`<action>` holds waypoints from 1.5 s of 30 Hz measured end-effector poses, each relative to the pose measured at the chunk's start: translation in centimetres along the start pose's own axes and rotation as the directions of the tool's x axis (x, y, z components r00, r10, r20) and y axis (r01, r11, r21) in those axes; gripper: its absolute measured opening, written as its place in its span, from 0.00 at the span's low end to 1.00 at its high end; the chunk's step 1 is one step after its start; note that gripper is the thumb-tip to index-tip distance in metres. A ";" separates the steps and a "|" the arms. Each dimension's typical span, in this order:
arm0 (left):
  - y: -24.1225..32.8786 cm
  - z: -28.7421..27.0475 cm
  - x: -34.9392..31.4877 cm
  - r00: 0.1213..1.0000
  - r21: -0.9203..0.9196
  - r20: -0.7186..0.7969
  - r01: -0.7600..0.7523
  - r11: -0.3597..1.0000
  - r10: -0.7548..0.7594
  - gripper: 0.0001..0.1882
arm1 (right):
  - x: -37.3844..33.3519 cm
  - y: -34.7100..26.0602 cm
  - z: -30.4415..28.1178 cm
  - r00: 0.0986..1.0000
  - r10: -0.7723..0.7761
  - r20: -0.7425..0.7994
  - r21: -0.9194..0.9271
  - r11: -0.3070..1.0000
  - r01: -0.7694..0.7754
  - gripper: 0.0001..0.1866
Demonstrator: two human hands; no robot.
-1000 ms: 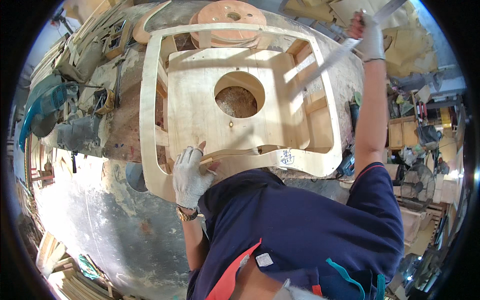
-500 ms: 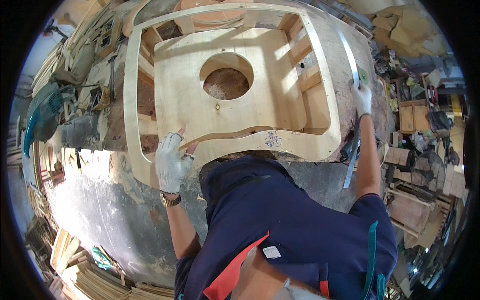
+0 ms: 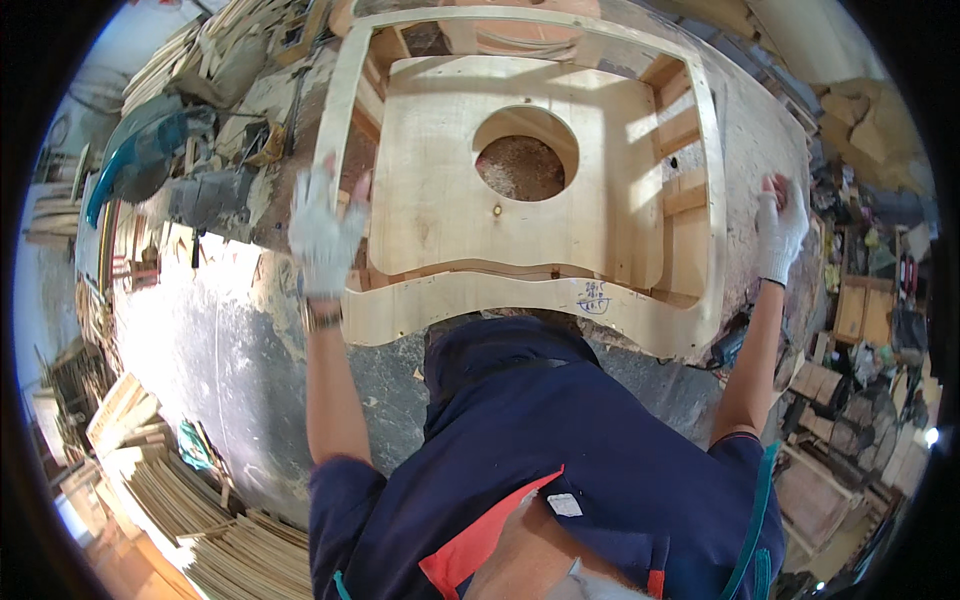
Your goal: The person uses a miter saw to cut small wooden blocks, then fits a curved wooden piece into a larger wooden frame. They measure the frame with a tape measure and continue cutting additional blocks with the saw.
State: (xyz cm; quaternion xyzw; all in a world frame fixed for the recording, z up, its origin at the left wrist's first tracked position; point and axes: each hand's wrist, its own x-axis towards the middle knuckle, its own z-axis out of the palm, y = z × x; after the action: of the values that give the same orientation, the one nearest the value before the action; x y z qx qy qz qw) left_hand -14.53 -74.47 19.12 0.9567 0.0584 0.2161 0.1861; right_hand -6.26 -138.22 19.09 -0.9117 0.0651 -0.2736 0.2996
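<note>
A pale plywood frame [image 3: 520, 300] with curved rails lies flat on a workbench in front of me. Inside it sits a square panel [image 3: 440, 190] with a round hole [image 3: 525, 160]. My left hand [image 3: 322, 235], in a white glove, hovers with its fingers spread over the frame's left rail near the front corner and holds nothing. My right hand [image 3: 780, 230], also gloved, rests flat on the bench top [image 3: 760, 130] just right of the frame's right rail. Nothing shows in it.
A teal machine [image 3: 140, 150] and cluttered tools stand at the left end of the bench. Stacks of thin wood strips [image 3: 200, 500] lie on the grey floor [image 3: 200, 330] at lower left. Boxes and shelves [image 3: 860, 310] crowd the right. A dark tool [image 3: 728, 345] hangs below the bench's right edge.
My right arm came down from overhead, where it held a long thin strip, to the bench beside the frame; the strip is gone from it. My left hand moved from the front rail toward the left rail.
</note>
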 end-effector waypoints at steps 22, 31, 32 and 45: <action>-4.4 10.2 14.3 0.891 0.217 0.164 0.386 0.897 -0.424 0.36 | -18.0 -38.0 45.7 -0.445 -0.622 0.644 0.725 0.310 0.615 0.49; -4.8 10.7 14.3 0.906 0.150 0.163 0.368 0.918 -0.390 0.35 | -14.3 -40.2 39.1 -0.144 -0.936 0.321 0.842 0.212 0.496 0.46; -5.5 10.4 14.9 0.907 0.124 0.171 0.368 0.922 -0.385 0.35 | -13.9 -40.8 38.6 -0.211 -0.892 0.400 0.810 0.236 0.538 0.45; -10.8 12.6 14.1 0.945 -0.177 0.067 0.326 0.929 -0.319 0.37 | -10.9 -41.5 33.8 -0.233 -0.912 0.339 0.791 0.142 0.595 0.40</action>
State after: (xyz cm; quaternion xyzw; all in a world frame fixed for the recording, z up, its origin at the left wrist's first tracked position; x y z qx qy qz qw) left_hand 3.24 -65.96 10.00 0.9163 0.1910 0.1695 0.3086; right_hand 0.91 -84.19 15.51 -0.6605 -0.7237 0.0604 0.1907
